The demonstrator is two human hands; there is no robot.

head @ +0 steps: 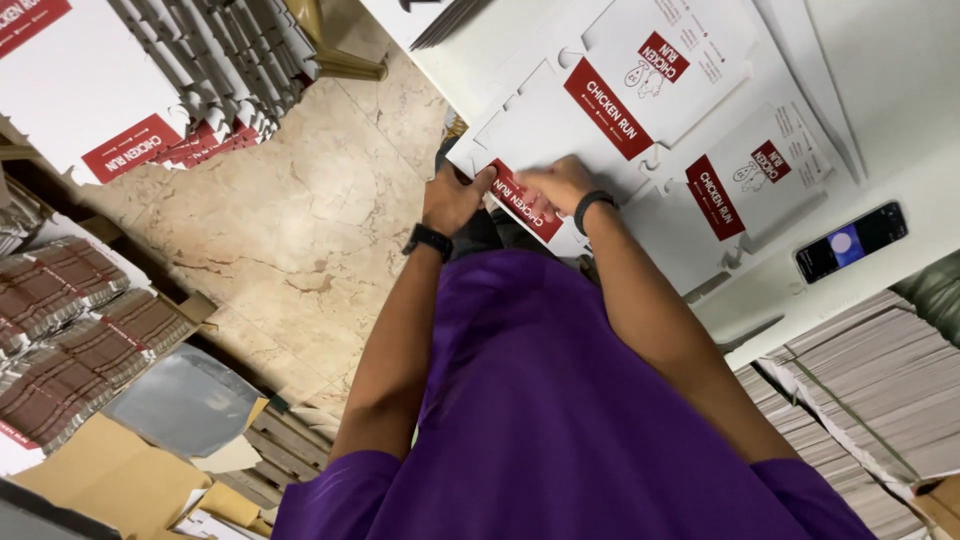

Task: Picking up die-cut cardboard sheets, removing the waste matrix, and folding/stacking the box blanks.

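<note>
**Kid:** Cardboard box sheet [560,130], the flat white one with red patches, where is it?

**Helper:** It lies on the white table [900,90]. Its near corner sits right between the person's two hands, and the rest spreads away past the fingertips.

**Kid:** What are the hands doing?

**Helper:** The left hand [452,198] is curled shut on the edge of the sheet. The right hand [555,187] lies just beside it, fingers bent down on the red flap, pinching it too.

**Kid:** Is the sheet heavy?

**Helper:** It looks thin and light. It is likely stiff where it is flat and bends easily along its fold lines. It could crease or tear if pulled hard, so a grip near the edge by a fold seems best.

**Kid:** What else is close by?

**Helper:** More flat sheets [760,180] lie just past the right hand. A dark phone [851,241] rests farther out on that side. Beyond the left hand there is marble floor [300,230] and another stack of boxes [230,60].
</note>
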